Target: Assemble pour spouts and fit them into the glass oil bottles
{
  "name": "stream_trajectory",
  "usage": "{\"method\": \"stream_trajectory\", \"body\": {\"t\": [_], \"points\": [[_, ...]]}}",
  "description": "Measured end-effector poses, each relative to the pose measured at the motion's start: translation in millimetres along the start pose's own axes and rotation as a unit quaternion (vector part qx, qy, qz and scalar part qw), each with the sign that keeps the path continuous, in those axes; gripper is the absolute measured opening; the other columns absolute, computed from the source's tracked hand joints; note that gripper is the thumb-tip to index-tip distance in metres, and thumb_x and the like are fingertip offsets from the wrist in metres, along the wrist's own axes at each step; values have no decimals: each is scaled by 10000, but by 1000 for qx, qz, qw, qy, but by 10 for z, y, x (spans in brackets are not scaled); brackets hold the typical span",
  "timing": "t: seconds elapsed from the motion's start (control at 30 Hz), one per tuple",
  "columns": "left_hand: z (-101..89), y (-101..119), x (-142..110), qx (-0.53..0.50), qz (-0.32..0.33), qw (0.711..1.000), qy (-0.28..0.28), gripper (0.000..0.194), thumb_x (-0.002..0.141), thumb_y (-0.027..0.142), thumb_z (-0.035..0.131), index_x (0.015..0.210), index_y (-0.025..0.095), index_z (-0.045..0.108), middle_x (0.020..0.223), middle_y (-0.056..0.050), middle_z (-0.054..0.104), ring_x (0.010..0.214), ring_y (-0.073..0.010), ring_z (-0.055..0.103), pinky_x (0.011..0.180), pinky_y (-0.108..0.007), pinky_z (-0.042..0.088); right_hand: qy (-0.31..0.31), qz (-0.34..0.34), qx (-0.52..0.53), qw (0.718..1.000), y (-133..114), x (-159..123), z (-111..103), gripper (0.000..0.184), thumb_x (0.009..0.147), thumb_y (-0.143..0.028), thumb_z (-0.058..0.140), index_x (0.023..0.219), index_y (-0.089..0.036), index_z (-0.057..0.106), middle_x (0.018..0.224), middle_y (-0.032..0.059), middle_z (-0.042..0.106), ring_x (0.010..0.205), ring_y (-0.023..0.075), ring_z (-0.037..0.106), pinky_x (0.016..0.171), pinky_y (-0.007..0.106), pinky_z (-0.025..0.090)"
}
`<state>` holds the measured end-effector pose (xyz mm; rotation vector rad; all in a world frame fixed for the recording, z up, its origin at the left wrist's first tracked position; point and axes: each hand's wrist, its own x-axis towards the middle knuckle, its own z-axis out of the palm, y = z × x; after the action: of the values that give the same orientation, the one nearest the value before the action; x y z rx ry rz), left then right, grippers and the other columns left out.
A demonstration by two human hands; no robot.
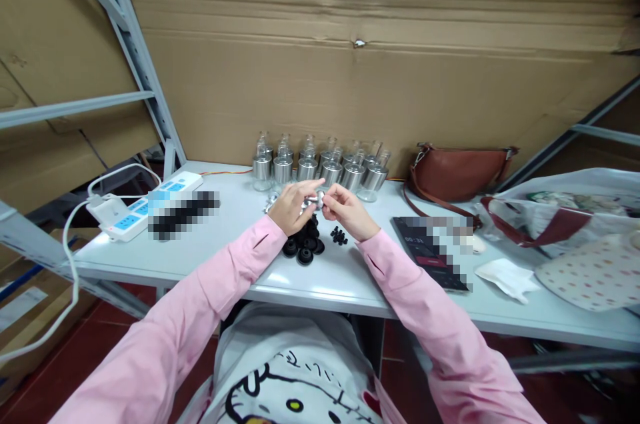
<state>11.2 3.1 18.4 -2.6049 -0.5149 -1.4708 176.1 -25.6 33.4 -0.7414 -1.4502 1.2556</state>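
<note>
My left hand and my right hand meet above the white table, both in pink sleeves. Together they pinch a small silver metal part between the fingertips. Just below the hands lies a pile of black round caps, with a smaller cluster of tiny black pieces to its right. Behind the hands stands a row of several silver-collared glass bottles against the cardboard wall.
A white power strip with its cable lies at the left. A brown leather bag sits at the back right, a dark tablet-like device in front of it. A crumpled tissue and plastic and dotted bags fill the right.
</note>
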Motion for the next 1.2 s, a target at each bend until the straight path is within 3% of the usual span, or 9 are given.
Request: {"method": "stream_trajectory", "body": {"t": [0.13,0.3,0.4,0.57,0.8,0.9,1.0,1.1,1.2], "points": [[23,-48,-27,66,25,997,-20,560,799,572,516,1175,164,439,1103,-122,605,1033,-243,553,869,-383,378,-4,7,-9,1000,-24,-11,-14,438,650,-508,713,678,-193,410,489,-86,475,393,41,348,413,191,237],[32,-109,-9,187,85,979,-7,517,845,626,374,1042,182,553,766,-43,631,741,-193,552,729,-340,312,-24,21,-21,999,-25,-36,56,423,663,-498,706,672,-187,420,497,-85,458,396,37,329,405,186,224],[-8,-125,4,205,92,974,7,504,860,625,341,954,189,576,650,-11,600,659,-171,516,705,-339,269,-23,21,-21,999,-29,-48,100,416,667,-508,695,676,-186,433,530,-74,468,414,39,335,412,187,226],[-73,-104,21,197,72,977,34,444,888,568,333,825,210,588,569,8,573,616,-156,488,713,-362,239,-15,11,-23,1000,-22,-71,188,413,658,-523,691,693,-198,439,513,-81,427,422,55,342,422,198,258],[-138,-9,125,210,89,967,114,374,913,239,312,615,191,533,500,32,567,507,-120,416,675,-364,238,2,-57,-77,995,-10,-108,269,326,709,-448,660,706,-202,447,540,-60,469,457,76,391,468,220,315],[-183,-70,128,198,77,971,106,476,939,206,284,484,168,418,408,40,451,456,-107,356,638,-346,233,29,-133,-161,978,-19,-147,241,207,701,-323,663,735,-197,502,583,-45,473,525,95,431,526,238,358],[-248,-196,93,200,21,973,110,543,963,252,257,434,162,337,374,44,352,430,-101,299,624,-340,230,53,-178,-247,951,-52,-182,177,97,737,-273,597,728,-190,548,605,-26,497,565,109,454,580,259,389],[-290,-250,69,218,-24,964,148,554,972,277,209,445,163,339,387,38,352,435,-104,285,617,-340,219,68,-134,-220,964,-83,-172,143,161,790,-352,546,803,-192,540,634,-19,533,546,105,466,540,246,385],[-241,-149,84,224,-1,965,132,529,973,287,197,497,168,396,432,27,425,475,-116,339,642,-346,219,34,-58,-182,981,-94,-123,195,318,813,-492,501,794,-177,538,624,-3,563,524,102,484,501,233,371]]}}
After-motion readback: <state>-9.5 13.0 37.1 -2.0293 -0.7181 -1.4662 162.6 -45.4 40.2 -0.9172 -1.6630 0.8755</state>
